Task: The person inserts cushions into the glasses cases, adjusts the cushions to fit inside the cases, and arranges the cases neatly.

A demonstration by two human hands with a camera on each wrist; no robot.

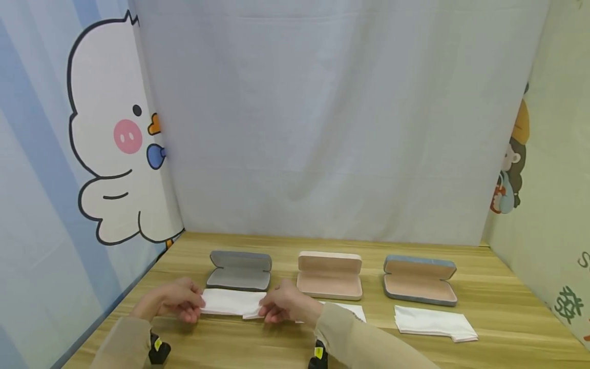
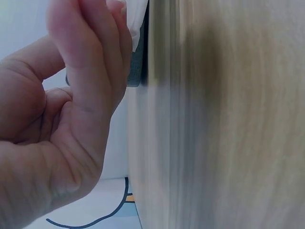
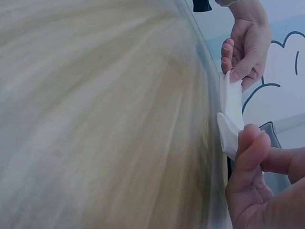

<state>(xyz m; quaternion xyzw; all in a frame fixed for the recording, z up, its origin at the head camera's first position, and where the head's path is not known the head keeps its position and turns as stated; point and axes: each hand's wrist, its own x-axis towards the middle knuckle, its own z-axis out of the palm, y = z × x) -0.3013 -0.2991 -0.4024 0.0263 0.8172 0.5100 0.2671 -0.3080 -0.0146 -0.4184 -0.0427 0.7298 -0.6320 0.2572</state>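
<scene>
A folded white cloth stretches between both hands, just in front of the open grey glasses case. My left hand pinches its left end, and my right hand pinches the right end. In the right wrist view the cloth hangs between the two hands, slightly above the wooden table, with a folded flap near the right fingers. The left wrist view shows the left hand from the side, with only a sliver of cloth past the fingers.
An open pink glasses case stands in the middle and an open blue one at the right. Folded white cloths lie before them: one partly behind my right arm, another at the right. A grey curtain hangs behind the table.
</scene>
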